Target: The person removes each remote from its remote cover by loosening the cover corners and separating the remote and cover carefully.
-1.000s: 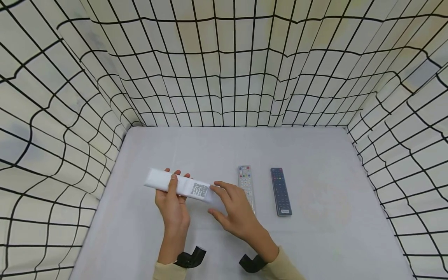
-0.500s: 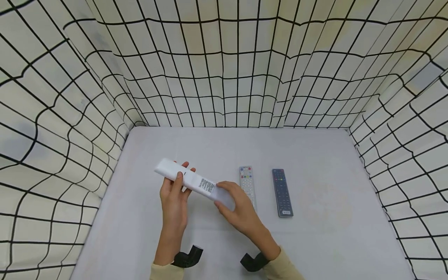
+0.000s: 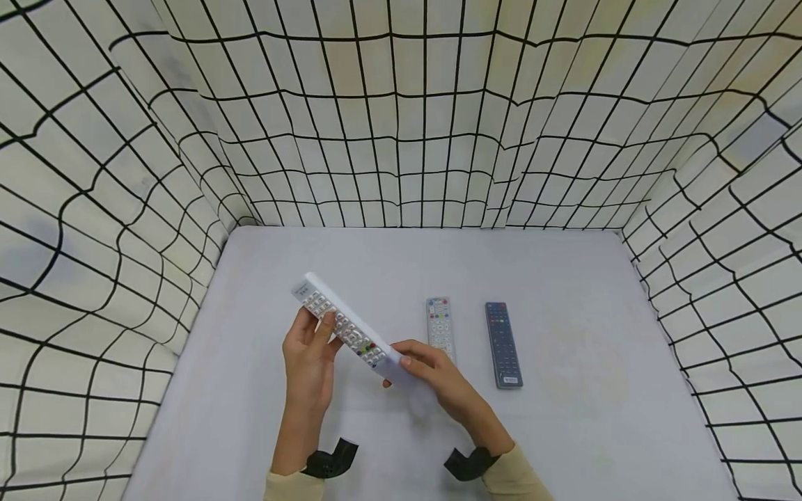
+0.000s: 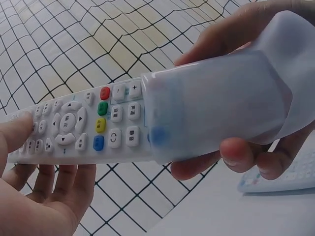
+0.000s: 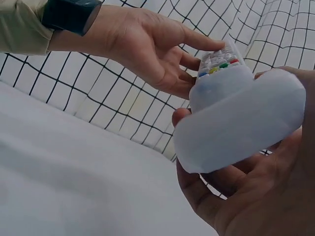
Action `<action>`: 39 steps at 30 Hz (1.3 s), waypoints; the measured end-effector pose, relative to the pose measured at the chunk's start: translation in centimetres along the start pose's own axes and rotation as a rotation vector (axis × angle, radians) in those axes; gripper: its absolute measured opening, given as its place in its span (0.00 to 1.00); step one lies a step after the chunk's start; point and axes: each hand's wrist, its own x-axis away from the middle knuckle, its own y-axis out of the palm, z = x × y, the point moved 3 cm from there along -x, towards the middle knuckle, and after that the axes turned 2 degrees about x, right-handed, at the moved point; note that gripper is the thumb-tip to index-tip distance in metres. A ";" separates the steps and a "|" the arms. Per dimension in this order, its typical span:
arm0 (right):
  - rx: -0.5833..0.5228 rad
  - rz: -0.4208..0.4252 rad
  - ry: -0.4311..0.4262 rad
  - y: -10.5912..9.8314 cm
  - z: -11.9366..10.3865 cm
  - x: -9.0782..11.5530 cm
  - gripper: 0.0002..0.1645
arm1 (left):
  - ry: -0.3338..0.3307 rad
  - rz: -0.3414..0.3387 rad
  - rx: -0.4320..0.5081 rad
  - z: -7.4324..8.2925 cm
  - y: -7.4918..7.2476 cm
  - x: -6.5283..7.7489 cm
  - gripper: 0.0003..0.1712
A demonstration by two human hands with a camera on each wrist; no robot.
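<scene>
Both the left hand [image 3: 310, 369] and right hand [image 3: 441, 379] pinch: the left holds the white remote [image 3: 351, 336], slanting between them; the right, the cloudy sleeve [image 4: 216, 108] around its end. Farther out, 1 pale remote [image 3: 440, 327] and 1 dark remote [image 3: 504, 345] lie on the table [image 3: 583, 327].

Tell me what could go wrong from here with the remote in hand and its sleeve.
The translucent sleeve covers only one end of the white remote, so a tug from the right hand might pull it off.
The left hand has its thumb over the buttons; squeezing could press one.
The remote is held above the table; a loosened grip might drop it.
</scene>
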 end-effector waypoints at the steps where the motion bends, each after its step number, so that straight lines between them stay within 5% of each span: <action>1: -0.004 -0.010 0.005 0.0 0.0 0.0 0.25 | -0.003 0.003 0.004 0.0 0.0 0.0 0.26; 11: 0.068 -0.036 0.045 0.3 -0.2 -0.2 0.26 | 0.015 -0.060 0.071 0.1 -0.2 -0.2 0.29; 24: 0.183 -0.064 0.009 -0.3 -0.4 -0.1 0.21 | 0.025 -0.208 0.009 0.2 -0.7 -0.1 0.29; 39: 0.234 -0.053 0.026 0.5 0.1 -0.4 0.20 | 0.044 -0.101 -0.054 -0.1 -0.6 0.2 0.27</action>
